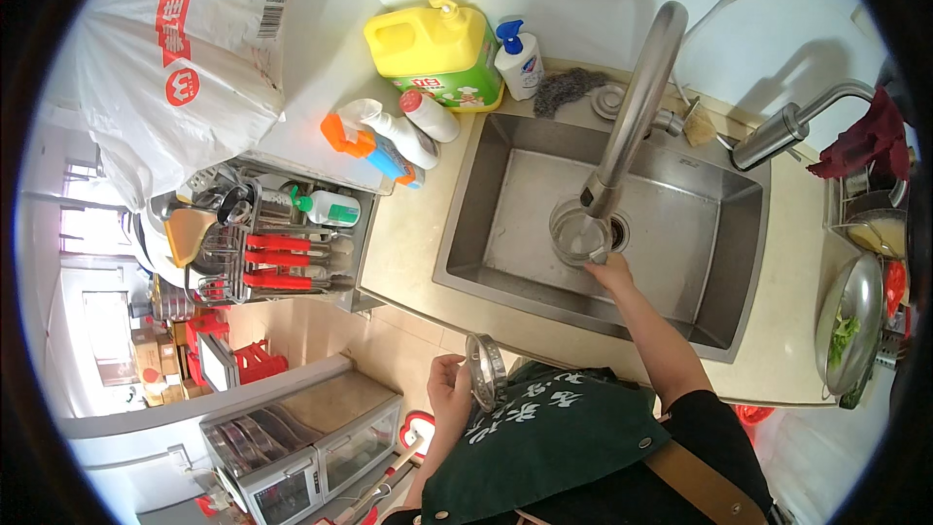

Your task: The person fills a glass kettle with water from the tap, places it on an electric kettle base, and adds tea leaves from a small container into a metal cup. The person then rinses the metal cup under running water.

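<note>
My right hand (611, 273) grips the handle of a clear glass pot (572, 232) inside the stainless steel sink (700, 255). The pot is under the head of the metal faucet (634, 102), near the drain; whether water is running cannot be told for sure. My left hand (448, 383) holds a round metal-rimmed lid (486, 372) on edge, in front of the green apron (539, 437) and off the counter's front edge.
Left of the sink are spray bottles (390, 146), a yellow detergent jug (434, 51) and a rack of red-handled knives (280, 261). A steel bowl (853, 328) with leafy greens lies right. A scouring pad (565, 87) sits behind the sink.
</note>
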The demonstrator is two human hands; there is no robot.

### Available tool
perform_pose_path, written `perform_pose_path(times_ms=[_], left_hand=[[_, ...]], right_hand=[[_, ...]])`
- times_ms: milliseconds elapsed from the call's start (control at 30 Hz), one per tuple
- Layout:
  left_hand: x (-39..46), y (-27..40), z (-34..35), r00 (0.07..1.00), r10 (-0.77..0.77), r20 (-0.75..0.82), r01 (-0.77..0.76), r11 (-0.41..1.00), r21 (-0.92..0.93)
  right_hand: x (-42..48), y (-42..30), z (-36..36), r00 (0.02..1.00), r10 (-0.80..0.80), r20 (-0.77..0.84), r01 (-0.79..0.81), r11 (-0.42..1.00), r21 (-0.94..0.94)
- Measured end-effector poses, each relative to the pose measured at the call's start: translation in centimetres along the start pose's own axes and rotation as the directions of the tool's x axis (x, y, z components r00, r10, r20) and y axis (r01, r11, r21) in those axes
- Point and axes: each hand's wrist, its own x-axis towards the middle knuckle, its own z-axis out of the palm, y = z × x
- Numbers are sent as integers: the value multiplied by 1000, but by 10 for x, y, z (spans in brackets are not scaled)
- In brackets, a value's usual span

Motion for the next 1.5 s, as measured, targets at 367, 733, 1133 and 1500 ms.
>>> perform_pose_path(times_ms=[367, 733, 1133, 1500], left_hand=[[-10, 0, -2, 1000, 25, -18, -24, 1000, 15], [-6, -7, -3, 980, -110, -168, 69, 971, -228], [-8, 0, 14, 958, -130, -257, 33, 936, -351], [12, -21, -14, 980, -184, -78, 167, 968, -188]], right_hand=[[-31, -46, -21, 994, 99, 38, -82, 944, -319], [-30, -47, -33, 995, 77, 65, -54, 950, -308], [-48, -45, -41, 995, 32, 92, -11, 975, -223], [-48, -38, -39, 997, 39, 65, -28, 986, -161]])
